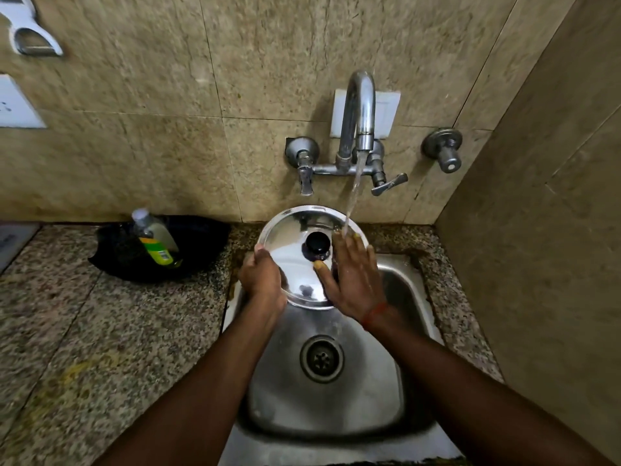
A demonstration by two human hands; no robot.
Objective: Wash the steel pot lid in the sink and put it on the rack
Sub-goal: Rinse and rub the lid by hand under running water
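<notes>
The round steel pot lid [292, 240] with a black knob [317, 245] is held tilted over the back of the steel sink [396, 287]. My left hand [262, 275] grips its left rim. My right hand [354, 277] lies flat on the lid's right side, fingers spread, thumb beside the knob. Water from the tap [361, 109] runs down onto my right fingertips and the lid's upper right edge. No rack is in view.
A black pan [198, 243] with a dish-soap bottle [154, 240] in it sits on the granite counter [84, 314] left of the sink. Tap handles [389, 185] stick out from the tiled wall. A side wall [537, 264] closes the right.
</notes>
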